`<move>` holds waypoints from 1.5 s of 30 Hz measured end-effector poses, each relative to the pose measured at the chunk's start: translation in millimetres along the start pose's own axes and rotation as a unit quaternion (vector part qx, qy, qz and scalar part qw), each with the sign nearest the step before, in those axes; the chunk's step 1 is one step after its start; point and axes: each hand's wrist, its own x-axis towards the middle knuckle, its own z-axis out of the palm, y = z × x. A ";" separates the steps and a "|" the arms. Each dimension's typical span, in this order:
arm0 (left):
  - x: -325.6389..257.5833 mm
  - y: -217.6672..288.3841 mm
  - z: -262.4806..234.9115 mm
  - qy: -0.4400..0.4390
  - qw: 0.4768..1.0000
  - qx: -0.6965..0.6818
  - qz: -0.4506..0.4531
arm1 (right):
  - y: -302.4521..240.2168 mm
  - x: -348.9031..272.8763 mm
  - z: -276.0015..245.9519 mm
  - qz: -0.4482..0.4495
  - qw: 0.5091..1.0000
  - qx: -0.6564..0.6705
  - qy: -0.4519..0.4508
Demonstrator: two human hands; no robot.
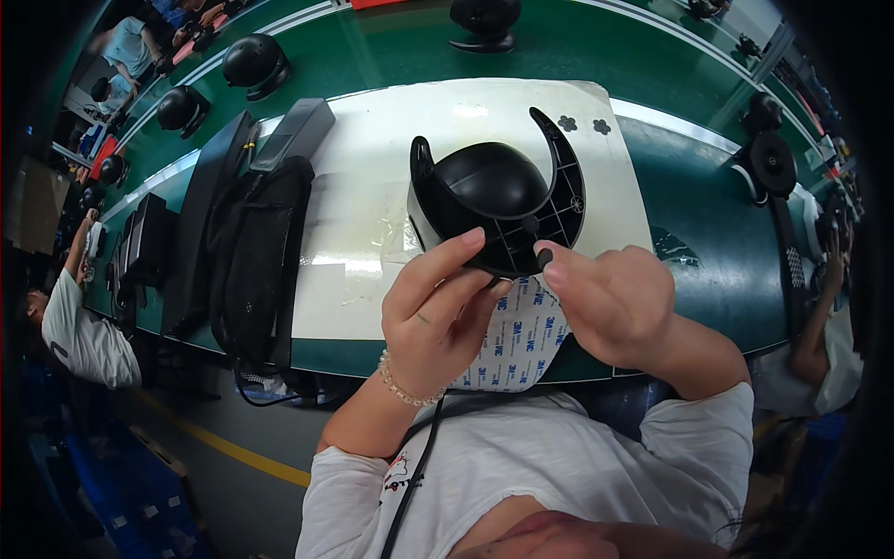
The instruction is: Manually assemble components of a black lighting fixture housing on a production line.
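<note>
A black plastic housing (494, 177) with a rounded dome and a curved, horn-ended, ribbed base is tilted above the white board. My left hand (438, 298) grips its near edge between thumb and fingers. In my right hand (615, 298), thumb and forefinger pinch a small dark pad (546, 254) close to the ribbed base. A similar dark spot (530, 224) sits on the ribs. Below the housing, between my hands, hangs a white backing sheet (517, 340) with blue print. Two black flower-shaped pads (585, 125) lie at the board's far right.
The white board (358, 261) covers the green table. A black bag (261, 252) and long dark boxes (209, 214) lie left. Beyond, several black dome-shaped units (253, 65) stand on a green conveyor (382, 56). Other people (88, 326) work at both sides.
</note>
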 end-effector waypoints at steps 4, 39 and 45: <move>0.5 0.8 -1.2 -0.003 1.000 -0.003 0.000 | -0.1 -6.4 -3.1 0.103 0.989 0.100 -0.042; -20.5 35.9 -26.8 -0.022 0.999 -0.032 0.035 | -50.5 -18.0 -22.7 0.440 0.777 0.425 -0.148; -29.6 55.1 -73.8 -0.214 0.956 -0.201 -0.020 | -51.7 -4.3 -16.0 0.138 0.773 0.607 -0.122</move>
